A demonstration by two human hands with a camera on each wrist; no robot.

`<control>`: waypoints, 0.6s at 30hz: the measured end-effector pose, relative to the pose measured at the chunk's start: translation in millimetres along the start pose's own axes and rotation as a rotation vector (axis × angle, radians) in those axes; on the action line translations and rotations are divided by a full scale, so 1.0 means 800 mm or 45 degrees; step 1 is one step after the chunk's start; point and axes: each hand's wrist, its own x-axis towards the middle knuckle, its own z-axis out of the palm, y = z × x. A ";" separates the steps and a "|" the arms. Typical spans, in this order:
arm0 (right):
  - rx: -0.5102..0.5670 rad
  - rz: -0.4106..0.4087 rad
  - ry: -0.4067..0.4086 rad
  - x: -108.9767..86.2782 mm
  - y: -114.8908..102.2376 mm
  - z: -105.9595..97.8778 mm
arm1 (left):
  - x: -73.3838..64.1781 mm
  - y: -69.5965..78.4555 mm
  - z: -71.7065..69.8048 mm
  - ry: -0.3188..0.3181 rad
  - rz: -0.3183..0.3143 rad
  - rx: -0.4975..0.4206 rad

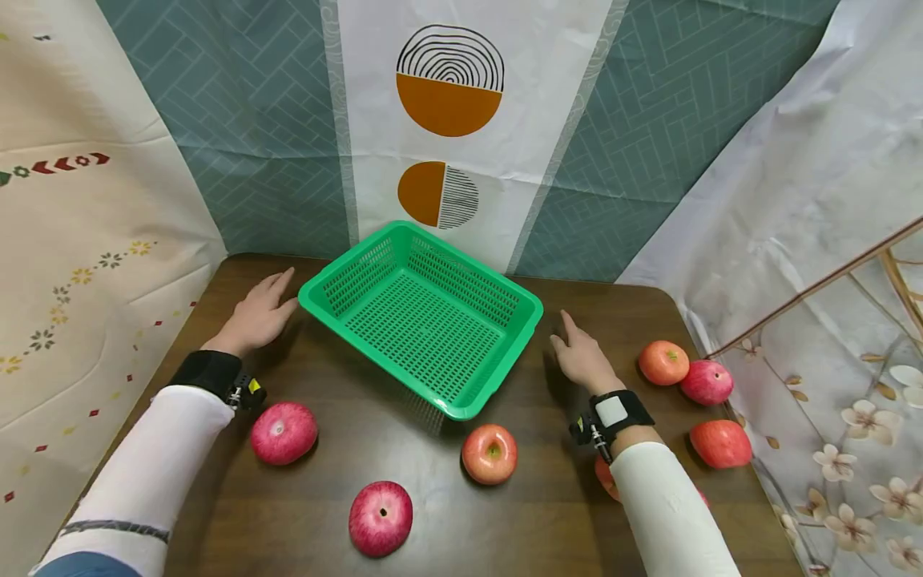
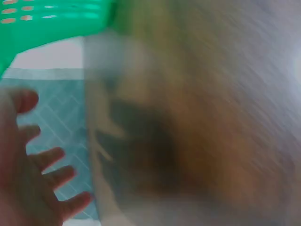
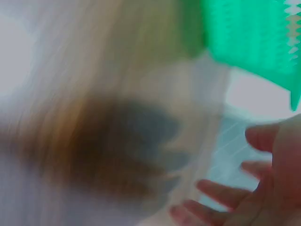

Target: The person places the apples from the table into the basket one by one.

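Note:
A green plastic basket (image 1: 433,393) with perforated sides sits at a slant on the brown table, with nothing inside it. To its left, my left hand (image 1: 261,315) hovers with fingers extended, the thumb close to the rim. My right hand (image 1: 582,357) is off the basket's right side, fingers spread and holding nothing. Both wrist views show the left hand (image 2: 33,165) and the right hand (image 3: 244,183) apart from the green basket wall (image 3: 249,42). Two dark pink apples (image 1: 284,433) (image 1: 380,518) and a lighter red apple (image 1: 490,454) lie in front of the basket.
On the right side of the table are a red-orange apple (image 1: 663,363), a pink apple (image 1: 707,382) and another red apple (image 1: 721,443). More fruit is partly hidden under the right forearm. A patterned curtain (image 1: 274,120) hangs behind the wooden table (image 1: 433,553).

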 end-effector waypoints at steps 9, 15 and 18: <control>0.605 0.140 -0.141 -0.056 -0.065 0.001 | 0.001 0.060 -0.028 0.059 -0.152 -0.347; 0.624 0.042 -0.233 -0.071 -0.097 0.017 | 0.005 0.091 -0.027 -0.057 -0.165 -0.358; 0.641 -0.004 -0.216 -0.070 -0.103 0.020 | 0.011 0.096 -0.020 -0.068 -0.116 -0.317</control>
